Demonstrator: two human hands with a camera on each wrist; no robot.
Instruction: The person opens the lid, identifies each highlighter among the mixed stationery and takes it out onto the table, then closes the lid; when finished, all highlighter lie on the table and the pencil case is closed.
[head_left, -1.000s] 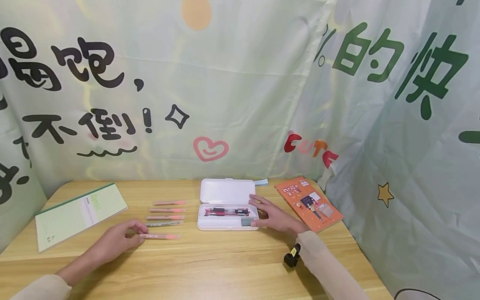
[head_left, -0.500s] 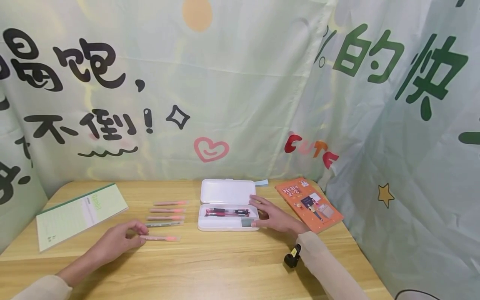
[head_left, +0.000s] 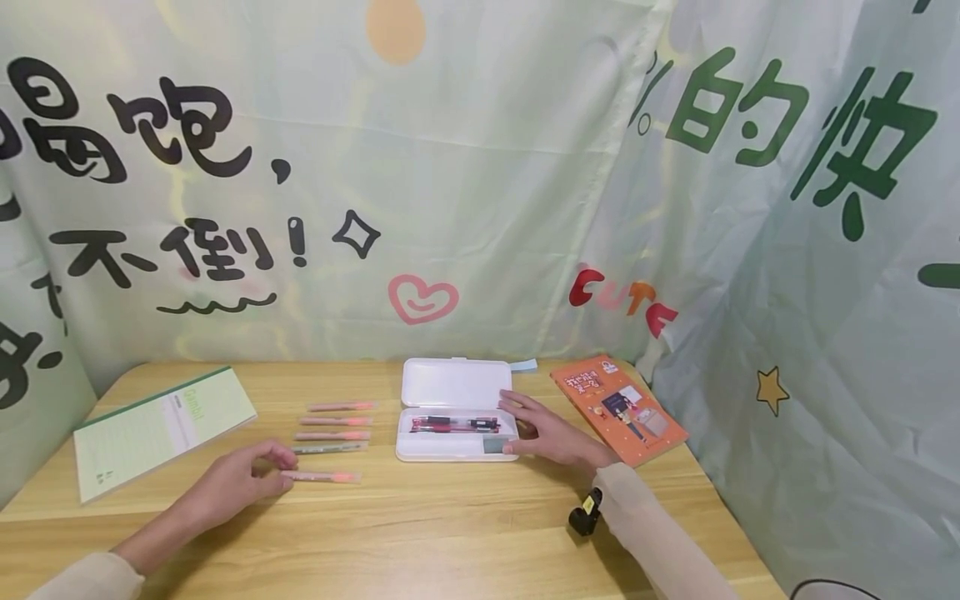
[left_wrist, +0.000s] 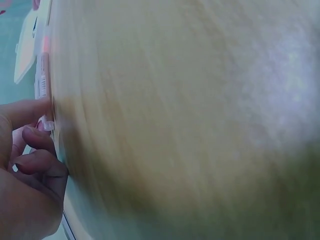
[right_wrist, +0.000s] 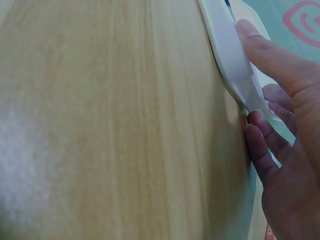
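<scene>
At the table's left, my left hand point(head_left: 236, 483) pinches the left end of a slim pen point(head_left: 322, 477) with a pinkish-orange end. This pen lies nearest to me in a row. Behind it are a grey-green pen point(head_left: 330, 448) and several pink pens point(head_left: 333, 435). My right hand point(head_left: 555, 433) holds the right end of an open white pencil case point(head_left: 442, 455). Its thumb point(right_wrist: 262, 47) lies on the case's edge, and other fingers touch the end and the raised lid point(head_left: 455, 383). Inside lie red and black pens point(head_left: 453, 424) and a grey block point(head_left: 493, 445).
A pale green notepad point(head_left: 165, 433) lies at the left, an orange booklet point(head_left: 621, 408) at the right. A light blue strip point(head_left: 523, 366) sticks out behind the case. Printed cloth point(head_left: 480, 183) hangs along the table's back and sides.
The pen in my left hand has shifted very slightly toward the table's front. My right hand and the pencil case stay in place.
</scene>
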